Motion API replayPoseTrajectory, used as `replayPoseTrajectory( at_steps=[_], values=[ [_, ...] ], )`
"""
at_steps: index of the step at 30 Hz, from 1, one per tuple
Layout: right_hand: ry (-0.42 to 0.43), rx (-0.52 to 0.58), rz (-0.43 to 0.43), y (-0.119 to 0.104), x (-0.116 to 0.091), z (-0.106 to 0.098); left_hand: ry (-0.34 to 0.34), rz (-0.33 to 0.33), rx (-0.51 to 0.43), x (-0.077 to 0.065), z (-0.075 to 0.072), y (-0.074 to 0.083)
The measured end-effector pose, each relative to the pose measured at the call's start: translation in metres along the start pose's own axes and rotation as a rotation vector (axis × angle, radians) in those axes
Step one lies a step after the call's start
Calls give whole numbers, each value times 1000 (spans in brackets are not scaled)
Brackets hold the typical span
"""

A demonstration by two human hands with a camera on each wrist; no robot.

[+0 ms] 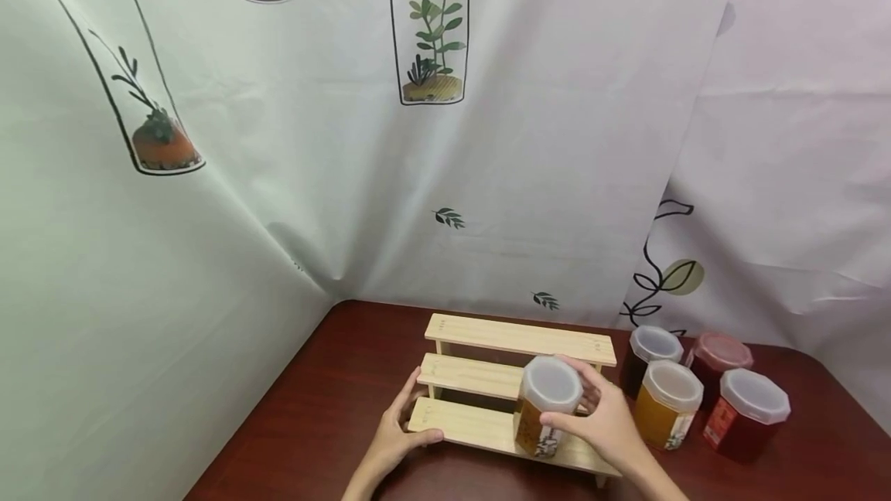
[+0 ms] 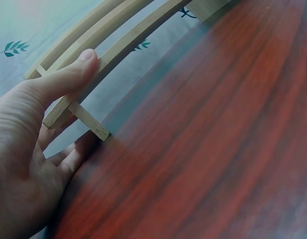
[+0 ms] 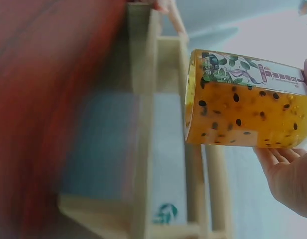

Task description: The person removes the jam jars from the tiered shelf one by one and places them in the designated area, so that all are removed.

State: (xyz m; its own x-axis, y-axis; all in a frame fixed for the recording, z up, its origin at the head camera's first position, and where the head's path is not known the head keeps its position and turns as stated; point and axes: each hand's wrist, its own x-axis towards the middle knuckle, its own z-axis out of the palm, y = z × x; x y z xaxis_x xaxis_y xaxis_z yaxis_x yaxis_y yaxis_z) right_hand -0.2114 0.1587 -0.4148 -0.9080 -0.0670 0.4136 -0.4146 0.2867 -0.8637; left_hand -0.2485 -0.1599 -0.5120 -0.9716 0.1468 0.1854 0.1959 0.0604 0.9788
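Note:
A pale wooden stand with three steps [image 1: 466,420] sits on the table. At its left end my left hand [image 1: 394,433] grips the lowest step, the thumb [image 2: 76,74] on the front edge and the other fingers round the side. My right hand [image 1: 607,422] holds an octagonal jar [image 1: 530,422] by its upper part, fingers behind and thumb in front. Upright, the jar overlaps the lowest step in the head view, right of its middle. In the right wrist view the jar [image 3: 243,112] shows orange-yellow contents with black seeds and a printed label.
Right of the stand several more jars stand on the dark red table [image 1: 292,416]: a yellow one [image 1: 657,412], a dark one [image 1: 633,369], a red one [image 1: 741,431] and one with a pink lid [image 1: 720,350]. A printed white cloth [image 1: 529,145] hangs behind.

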Motion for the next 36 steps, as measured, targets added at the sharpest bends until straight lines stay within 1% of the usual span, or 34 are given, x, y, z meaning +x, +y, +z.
replayPoseTrajectory(
  at_steps=[9,14,17,20,25,29,31,34,36],
  values=[
    [82,-141,-3,-3,-8,-58,-7,-15,2,-2,2,-2],
    [154,-191,35,2,-16,-94,-10,-25,-5,-3,2,-2],
    [174,-219,76,7,-23,-116,-18,-30,-7,-2,2,-2],
    [191,-272,121,12,-32,-134,-25,-33,-8,-1,3,-3],
    [225,-323,221,25,-48,-151,-22,-32,9,1,1,-4],
    [235,-354,337,38,-57,-160,-15,-56,32,1,-2,-4],
    [239,-365,382,44,-60,-165,-17,-57,23,2,-2,-3],
    [254,-359,414,51,-63,-169,-23,-42,11,4,-2,-2],
    [273,-333,411,55,-66,-170,-26,-30,-1,6,-2,0]
  ],
)
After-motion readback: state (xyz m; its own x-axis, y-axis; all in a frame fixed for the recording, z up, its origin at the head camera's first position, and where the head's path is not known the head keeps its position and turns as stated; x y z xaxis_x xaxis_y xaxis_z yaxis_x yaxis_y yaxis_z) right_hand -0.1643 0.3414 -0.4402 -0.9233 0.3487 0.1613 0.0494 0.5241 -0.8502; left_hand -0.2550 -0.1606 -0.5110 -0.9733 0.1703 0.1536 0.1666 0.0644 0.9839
